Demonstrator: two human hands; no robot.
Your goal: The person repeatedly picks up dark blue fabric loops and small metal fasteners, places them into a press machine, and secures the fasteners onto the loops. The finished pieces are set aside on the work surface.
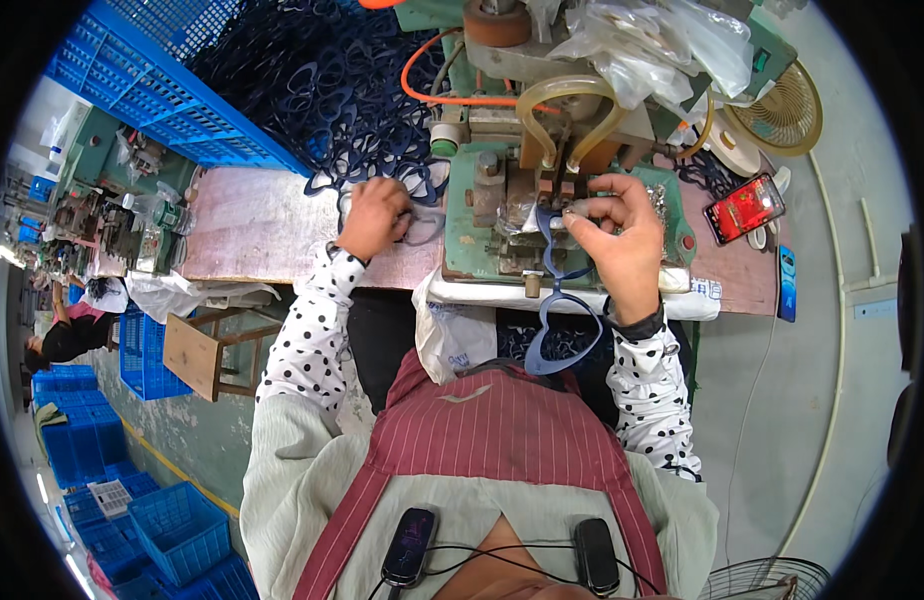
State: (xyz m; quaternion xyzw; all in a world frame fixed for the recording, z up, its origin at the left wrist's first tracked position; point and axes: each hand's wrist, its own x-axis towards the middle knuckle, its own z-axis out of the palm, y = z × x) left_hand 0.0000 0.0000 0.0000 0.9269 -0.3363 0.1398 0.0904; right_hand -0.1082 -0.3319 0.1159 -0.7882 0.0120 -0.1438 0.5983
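My right hand [627, 240] is at the front of a green bench machine [470, 258], thumb and fingers pinched at the upper end of a blue plastic eyeglass frame [554, 364]. That frame hangs down over the machine's front edge, its lower lens opening in front of my apron. The frame's top end goes in by the metal clamp [550, 190], partly hidden by my fingers. On the table to the left, my left hand [375, 217] has its fingers curled down at another eyeglass frame [429, 232], which pokes out beside the fingertips.
A heap of dark blue frames [357, 110] lies behind my left hand, beside a blue crate [172, 100]. Clear hoses [527, 105] and plastic bags [642, 50] hang over the machine. At right are a red-screened phone [745, 208], a blue phone [787, 283] and a fan [779, 108].
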